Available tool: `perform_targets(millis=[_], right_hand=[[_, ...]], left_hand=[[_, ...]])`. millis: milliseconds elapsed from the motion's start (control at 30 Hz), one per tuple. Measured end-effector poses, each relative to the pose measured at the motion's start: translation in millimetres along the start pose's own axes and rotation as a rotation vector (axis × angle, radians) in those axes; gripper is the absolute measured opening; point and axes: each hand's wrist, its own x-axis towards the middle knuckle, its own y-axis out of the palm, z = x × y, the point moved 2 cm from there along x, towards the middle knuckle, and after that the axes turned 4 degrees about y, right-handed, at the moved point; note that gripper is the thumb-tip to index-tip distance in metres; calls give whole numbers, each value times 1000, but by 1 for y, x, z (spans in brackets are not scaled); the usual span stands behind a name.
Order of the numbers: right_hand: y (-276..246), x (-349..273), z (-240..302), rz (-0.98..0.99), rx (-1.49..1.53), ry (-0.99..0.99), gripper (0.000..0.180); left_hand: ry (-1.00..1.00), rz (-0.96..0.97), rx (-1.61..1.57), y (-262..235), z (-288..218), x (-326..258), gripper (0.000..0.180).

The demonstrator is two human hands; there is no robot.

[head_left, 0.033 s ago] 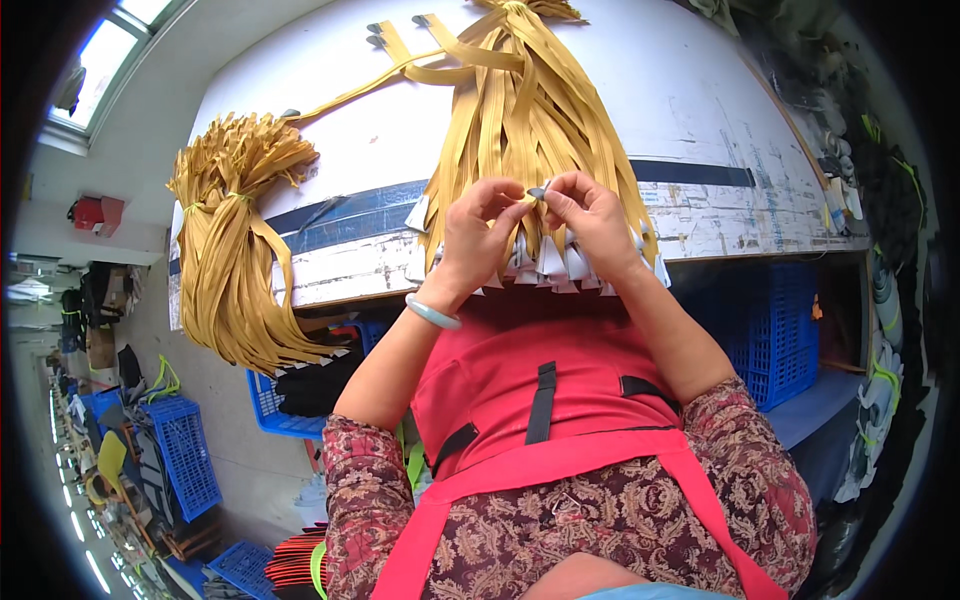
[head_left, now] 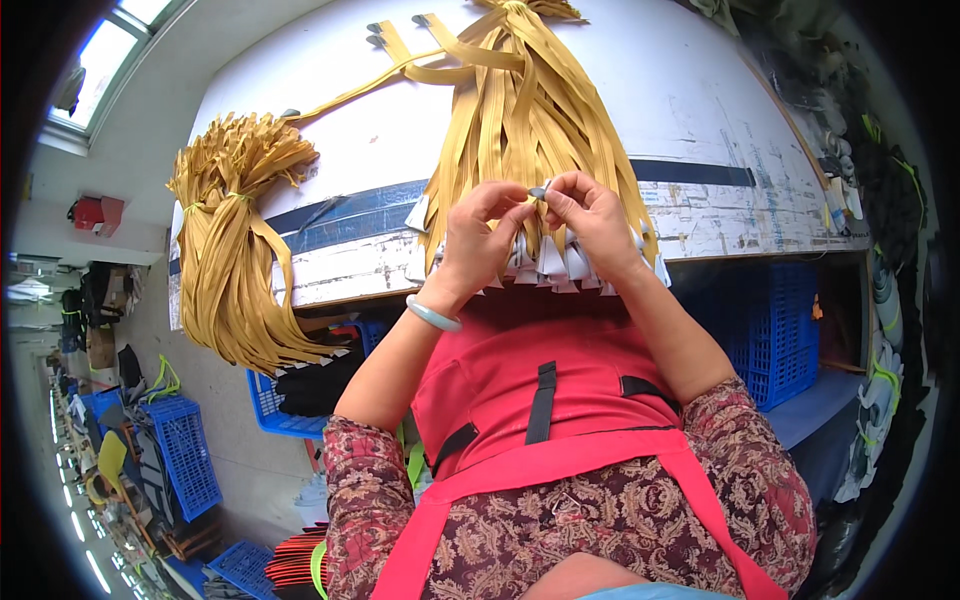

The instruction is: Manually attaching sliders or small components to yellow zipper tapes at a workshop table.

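Over the near edge of the white table (head_left: 330, 75) hangs a bundle of long golden-yellow strips (head_left: 500, 130), zipper-like, with white tabs (head_left: 552, 262) at their lower ends. Between my hands is a small grey tab (head_left: 537, 192), above the row of white ones. My left hand (head_left: 480, 235) pinches its left side with thumb and forefinger. From the other side, my right hand (head_left: 597, 225) closes its fingertips at the same tab. The strip behind it is partly hidden by my fingers. Several strips with dark grey ends (head_left: 378, 34) lie farther back.
A second tied bundle of yellow strips (head_left: 232, 270) droops over the table's left edge. Blue plastic crates stand under the table at right (head_left: 772, 335) and left (head_left: 275, 405), and another blue crate (head_left: 183, 455) stands on the floor. Rolled material (head_left: 880, 380) lines the right side.
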Motion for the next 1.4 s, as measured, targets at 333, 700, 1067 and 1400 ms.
perform_targets(millis=[333, 700, 1067, 1400], right_hand=[[8, -13, 7, -115, -300, -114, 13], [-12, -9, 5, -113, -166, -19, 12], [-24, -21, 7, -73, -77, -65, 11], [-27, -23, 7, 89, -174, 105, 17]], left_hand=[[418, 46, 409, -1, -10, 0, 9], [322, 149, 425, -6, -19, -4, 6], [122, 130, 156, -4, -31, -4, 27], [341, 225, 367, 5, -23, -16, 8]])
